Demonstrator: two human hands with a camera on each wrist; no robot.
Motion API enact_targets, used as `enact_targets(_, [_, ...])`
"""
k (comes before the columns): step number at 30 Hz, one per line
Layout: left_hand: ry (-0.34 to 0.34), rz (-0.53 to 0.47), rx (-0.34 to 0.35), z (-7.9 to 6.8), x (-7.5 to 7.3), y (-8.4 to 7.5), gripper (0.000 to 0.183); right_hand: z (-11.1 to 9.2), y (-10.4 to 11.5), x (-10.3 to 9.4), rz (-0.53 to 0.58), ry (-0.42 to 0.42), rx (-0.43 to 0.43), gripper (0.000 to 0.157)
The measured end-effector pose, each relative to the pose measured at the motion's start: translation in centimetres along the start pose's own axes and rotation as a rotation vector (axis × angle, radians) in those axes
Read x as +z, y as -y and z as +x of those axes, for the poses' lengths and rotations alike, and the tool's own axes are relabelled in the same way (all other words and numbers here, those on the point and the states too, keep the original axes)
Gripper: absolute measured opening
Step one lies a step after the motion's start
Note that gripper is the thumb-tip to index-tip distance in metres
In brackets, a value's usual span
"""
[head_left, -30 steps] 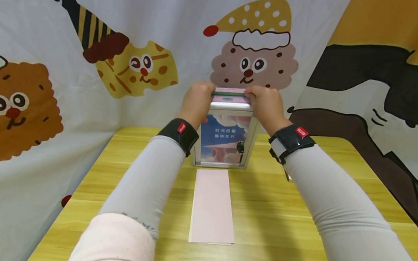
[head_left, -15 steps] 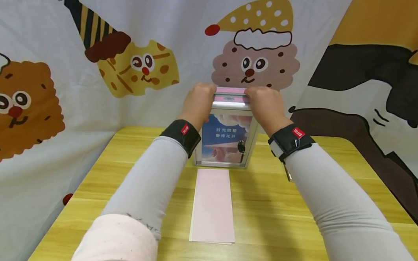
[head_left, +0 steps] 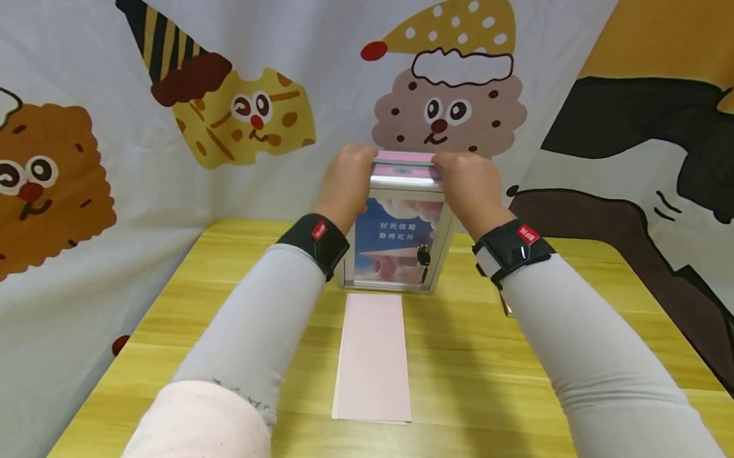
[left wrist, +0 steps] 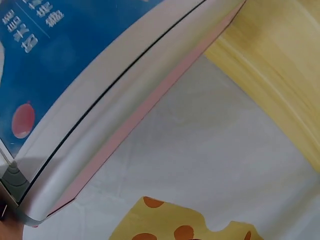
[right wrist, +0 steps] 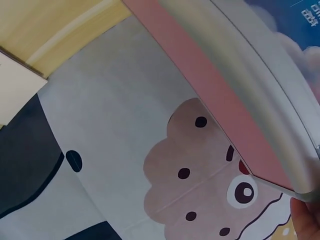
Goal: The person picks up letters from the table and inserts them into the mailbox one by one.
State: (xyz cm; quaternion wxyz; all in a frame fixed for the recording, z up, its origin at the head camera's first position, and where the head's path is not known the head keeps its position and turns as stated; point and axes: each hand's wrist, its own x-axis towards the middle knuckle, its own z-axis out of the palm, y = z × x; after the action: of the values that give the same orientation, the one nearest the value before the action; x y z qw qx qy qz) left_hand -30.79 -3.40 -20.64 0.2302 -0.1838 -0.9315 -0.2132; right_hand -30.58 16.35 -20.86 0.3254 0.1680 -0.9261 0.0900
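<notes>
A metal mailbox (head_left: 393, 245) with a blue-and-pink picture front stands upright near the far side of the table. Its top is pink, with a slot (head_left: 404, 163) across it; a thin greenish line shows there. My left hand (head_left: 346, 185) grips the box's top left corner, thumb down along the side. At the top right corner my right hand (head_left: 472, 185) does the same with curled fingers. Most fingertips are hidden in the head view. Each wrist view shows the mailbox's side (left wrist: 110, 90) and a bit of hand (right wrist: 304, 220) at its corner.
Pale pink papers (head_left: 370, 357) lie in a narrow stack in front of the mailbox on the wooden table (head_left: 301, 398). Keys (head_left: 424, 260) hang at the box's door. A partly hidden object (head_left: 506, 306) sits behind the right wrist. A cartoon-printed cloth (head_left: 333, 65) hangs behind.
A green strip standing out at the slot between my hands has sunk to a thin line. Both hands have stayed at the top of the box; the view has shifted slightly.
</notes>
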Motion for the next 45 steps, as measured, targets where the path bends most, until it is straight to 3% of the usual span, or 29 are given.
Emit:
enact_targets(5, [-0.164,-0.12,0.014,-2.7,-0.4,-0.1,0.022,-2.0,-0.1,-1.0,0.086,0.002,0.045,0.021])
enact_targets(8, [-0.264,-0.143,0.063,-5.0,-0.4,-0.1,0.019,-3.9,0.0,-1.5,0.128,-0.072,0.008,0.022])
enact_targets(10, [-0.267,-0.15,0.053,-6.8,0.0,0.0,0.017,-5.4,0.1,-1.7,0.138,-0.137,-0.031,0.021])
enact_targets(12, [-0.202,-0.149,-0.014,-8.6,0.8,0.2,0.019,-7.2,0.2,-1.8,0.143,-0.182,-0.06,0.022])
enact_targets(14, [-0.083,-0.172,-0.143,-10.4,1.8,0.6,0.024,-9.2,0.5,-1.9,0.155,-0.183,-0.055,0.024])
enact_targets(16, [0.054,-0.184,-0.284,-12.0,3.0,1.2,0.03,-11.2,0.9,-1.8,0.168,-0.139,-0.028,0.027])
enact_targets(19, [0.223,-0.176,-0.437,-14.2,5.0,2.1,0.041,-14.0,1.3,-1.4,0.174,-0.032,0.02,0.028])
enact_targets(23, [0.372,-0.139,-0.538,-16.6,7.5,2.7,0.049,-17.1,1.7,-0.2,0.178,0.108,0.06,0.03])
enact_targets(28, [0.439,-0.073,-0.589,-18.7,9.5,2.3,0.06,-19.7,2.1,1.2,0.185,0.243,0.102,0.031])
enact_targets(31, [0.468,0.007,-0.604,-19.4,10.4,1.7,0.064,-20.6,2.2,1.7,0.177,0.279,0.108,0.031])
enact_targets(36, [0.557,0.168,-0.587,-19.2,11.7,0.5,0.083,-20.9,2.0,2.0,0.163,0.28,0.099,0.031])
enact_targets(40, [0.629,0.313,-0.538,-18.8,12.4,0.0,0.082,-21.1,1.8,2.0,0.143,0.279,0.087,0.03])
enact_targets(45, [0.647,0.303,-0.563,-18.5,12.3,0.1,0.071,-21.2,1.5,2.0,0.12,0.283,0.09,0.029])
